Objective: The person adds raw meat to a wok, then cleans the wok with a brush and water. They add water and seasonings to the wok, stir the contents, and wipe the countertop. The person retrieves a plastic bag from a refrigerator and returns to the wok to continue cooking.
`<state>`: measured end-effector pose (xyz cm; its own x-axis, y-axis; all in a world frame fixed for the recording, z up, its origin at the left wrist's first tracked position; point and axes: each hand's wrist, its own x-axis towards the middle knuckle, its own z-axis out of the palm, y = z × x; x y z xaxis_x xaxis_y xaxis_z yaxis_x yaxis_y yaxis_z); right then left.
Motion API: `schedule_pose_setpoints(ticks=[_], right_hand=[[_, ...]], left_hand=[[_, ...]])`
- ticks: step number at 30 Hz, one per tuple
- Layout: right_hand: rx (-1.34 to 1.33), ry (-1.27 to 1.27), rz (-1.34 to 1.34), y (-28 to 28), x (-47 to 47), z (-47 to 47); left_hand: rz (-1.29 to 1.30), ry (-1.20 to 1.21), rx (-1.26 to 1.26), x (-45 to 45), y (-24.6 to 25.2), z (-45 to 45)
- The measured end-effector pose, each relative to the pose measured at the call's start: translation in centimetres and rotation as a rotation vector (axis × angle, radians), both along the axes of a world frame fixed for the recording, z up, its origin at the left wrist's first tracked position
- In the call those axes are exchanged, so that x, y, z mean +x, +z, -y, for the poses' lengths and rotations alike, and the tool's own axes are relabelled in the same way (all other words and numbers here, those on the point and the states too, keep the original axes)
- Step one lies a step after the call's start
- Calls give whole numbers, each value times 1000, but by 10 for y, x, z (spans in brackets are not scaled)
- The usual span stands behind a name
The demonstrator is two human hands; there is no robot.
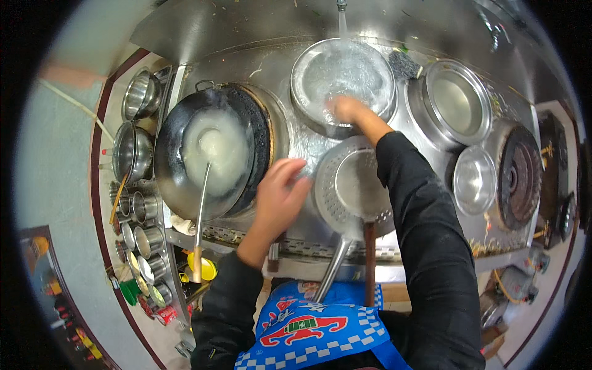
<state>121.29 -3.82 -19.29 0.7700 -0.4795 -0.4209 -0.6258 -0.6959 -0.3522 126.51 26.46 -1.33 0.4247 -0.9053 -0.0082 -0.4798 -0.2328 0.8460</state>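
My right hand (347, 110) is blurred and dips at the near side of a large round metal basin (298, 69), where water runs from a faucet (342, 5); its fingers are hidden by blur and water. Nothing shows in my left hand (282, 192), which hovers with fingers apart between the wok and a perforated metal strainer (326, 199). A ladle (201, 212) with a wooden handle end rests in the black wok (173, 162), its bowl in cloudy, steaming liquid. Two handles, one metal and one dark brown, extend from the strainer area towards me.
To the right are a deep pot with liquid (430, 99), a small metal bowl (475, 180) and a round stove burner (518, 178). A dark scouring pad (403, 64) lies behind the basin. Metal bowls (142, 95) and several containers (145, 206) line a left shelf. A white cloth (182, 225) lies below the wok.
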Motion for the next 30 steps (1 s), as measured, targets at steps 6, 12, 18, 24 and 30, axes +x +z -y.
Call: schedule_pose_setpoints(ticks=[6, 12, 18, 24, 30], right_hand=[[-115, -178, 167, -45, 9, 6], [785, -526, 702, -3, -6, 9], [808, -1117, 1191, 45, -39, 18], [432, -936, 1052, 21, -132, 49], [413, -932, 850, 15, -247, 28]], left_hand=[[820, -173, 121, 29, -114, 167], [-180, 102, 163, 40, -154, 237], [-1554, 235, -46, -35, -130, 275], [-1579, 95, -166, -147, -92, 274], [-566, 232, -159, -218, -82, 261]])
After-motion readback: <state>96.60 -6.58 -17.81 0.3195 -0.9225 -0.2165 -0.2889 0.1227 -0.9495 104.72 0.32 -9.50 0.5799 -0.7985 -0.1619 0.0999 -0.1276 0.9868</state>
